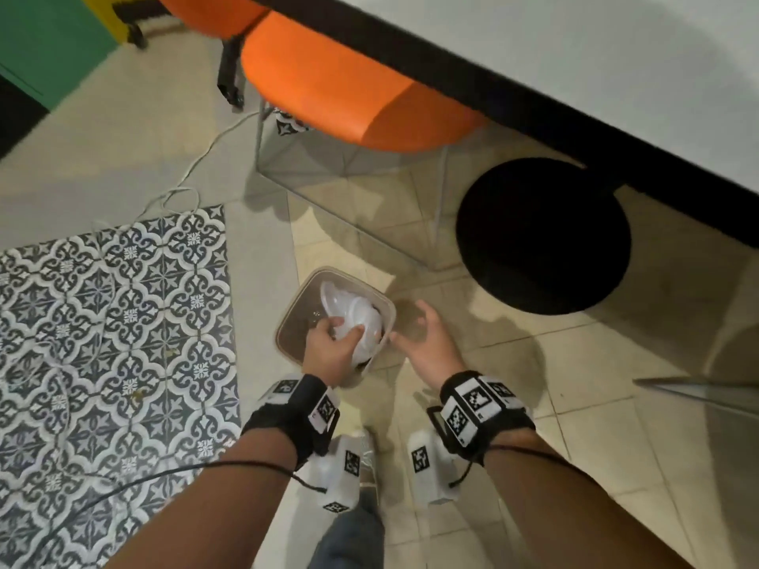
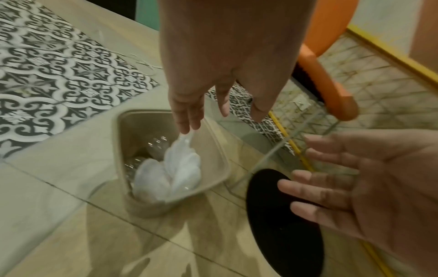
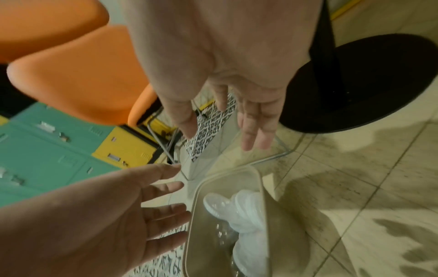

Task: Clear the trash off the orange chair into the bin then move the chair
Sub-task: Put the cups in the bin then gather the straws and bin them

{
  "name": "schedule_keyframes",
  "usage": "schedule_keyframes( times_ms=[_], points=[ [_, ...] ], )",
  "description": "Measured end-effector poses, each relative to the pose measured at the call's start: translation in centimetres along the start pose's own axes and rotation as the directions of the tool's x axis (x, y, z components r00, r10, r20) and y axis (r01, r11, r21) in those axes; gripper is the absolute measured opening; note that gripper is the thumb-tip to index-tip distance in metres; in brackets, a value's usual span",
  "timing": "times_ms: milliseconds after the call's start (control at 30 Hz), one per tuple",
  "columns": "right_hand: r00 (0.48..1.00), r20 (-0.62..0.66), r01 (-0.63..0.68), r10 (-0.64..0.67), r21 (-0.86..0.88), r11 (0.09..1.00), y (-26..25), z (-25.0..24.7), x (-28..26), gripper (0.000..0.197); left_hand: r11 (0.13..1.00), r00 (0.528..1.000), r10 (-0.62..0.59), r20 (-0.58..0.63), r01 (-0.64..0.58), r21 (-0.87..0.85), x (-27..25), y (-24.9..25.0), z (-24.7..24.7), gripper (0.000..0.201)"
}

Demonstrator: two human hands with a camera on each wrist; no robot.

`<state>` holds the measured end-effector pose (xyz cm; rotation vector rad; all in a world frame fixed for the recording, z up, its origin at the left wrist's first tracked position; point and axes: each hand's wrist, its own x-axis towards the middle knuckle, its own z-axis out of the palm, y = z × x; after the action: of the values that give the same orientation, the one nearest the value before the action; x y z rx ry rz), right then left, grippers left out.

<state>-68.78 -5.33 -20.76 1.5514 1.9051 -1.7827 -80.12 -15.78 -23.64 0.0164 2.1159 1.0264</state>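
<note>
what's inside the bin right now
White plastic trash, looking like crumpled lids or plates, fills the beige bin, with something clear and shiny beside it. Whatever lies beneath is covered. The left hand hangs over the bin.

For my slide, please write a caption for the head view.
Left hand touches white plastic trash in the beige bin; right hand hovers open.

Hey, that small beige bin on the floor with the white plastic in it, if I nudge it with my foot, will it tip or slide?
The bin looks thin-walled and holds only crumpled white plastic, so it is probably light. On smooth tile it would likely slide, perhaps tip.
</note>
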Motion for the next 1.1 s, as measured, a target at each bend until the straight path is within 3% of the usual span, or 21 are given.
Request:
schedule_keyframes(
  times_ms=[133, 200, 267, 400, 600, 667, 733, 800, 867, 933, 1000, 1100],
  points=[
    [0.994, -0.113, 0.02, -0.007, 0.12, 0.993, 2.9, -7.7, -5.5, 0.069, 0.989, 0.985, 0.145, 0.094, -0.148, 0.022, -7.2, 3.3, 6.4, 0.019],
    [0.98, -0.199, 0.029, 0.013, 0.203, 0.979, 5.8, -13.3, -9.1, 0.066, 0.975, 0.952, 0.207, 0.223, -0.22, 0.032, -12.3, 4.6, 11.6, 0.005],
    [0.958, -0.284, 0.045, 0.031, 0.255, 0.966, 9.4, -18.7, -12.9, 0.062, 0.953, 0.896, 0.24, 0.373, -0.291, 0.086, -17.8, 5.3, 17.2, 0.006],
    [0.877, -0.476, 0.043, 0.061, 0.204, 0.978, 18.1, -29.5, -20.6, 0.049, 0.902, 0.735, 0.262, 0.625, -0.417, 0.114, -29.3, 5.9, 28.9, 0.007],
    [0.719, -0.688, -0.017, 0.101, 0.128, 0.992, 29.6, -43.6, -32.8, 0.016, 0.886, 0.578, 0.227, 0.784, -0.457, 0.081, -43.3, 5.1, 44.7, 0.015],
    [0.667, -0.727, -0.063, 0.161, 0.161, 0.985, 33.2, -47.0, -36.0, 0.017, 0.88, 0.534, 0.212, 0.818, -0.468, 0.078, -46.7, 4.7, 48.2, 0.011],
    [0.571, -0.781, -0.127, 0.253, 0.221, 0.967, 37.9, -49.9, -38.6, 0.02, 0.838, 0.488, 0.206, 0.848, -0.536, 0.105, -49.9, 4.6, 51.8, 0.007],
    [0.532, -0.773, -0.223, 0.344, 0.264, 0.938, 40.7, -51.6, -39.7, 0.02, 0.746, 0.475, 0.299, 0.828, -0.658, 0.108, -50.3, 4.9, 53.7, 0.008],
    [0.495, -0.745, -0.358, 0.447, 0.294, 0.886, 43.2, -53.0, -40.5, 0.024, 0.604, 0.43, 0.403, 0.808, -0.788, 0.118, -50.2, 5.6, 56.3, 0.009],
    [0.474, -0.747, -0.461, 0.466, 0.24, 0.854, 45.4, -53.8, -40.7, 0.033, 0.466, 0.393, 0.48, 0.784, -0.872, 0.152, -50.2, 7.1, 59.1, 0.011],
    [0.513, -0.762, -0.522, 0.396, 0.089, 0.848, 47.1, -54.2, -40.1, 0.044, 0.316, 0.341, 0.522, 0.782, -0.929, 0.194, -50.0, 8.5, 61.9, 0.017],
    [0.649, -0.705, -0.531, 0.286, -0.15, 0.834, 48.5, -55.0, -39.2, 0.047, 0.08, 0.224, 0.408, 0.885, -0.975, 0.209, -50.5, 9.2, 65.6, 0.022]
  ],
)
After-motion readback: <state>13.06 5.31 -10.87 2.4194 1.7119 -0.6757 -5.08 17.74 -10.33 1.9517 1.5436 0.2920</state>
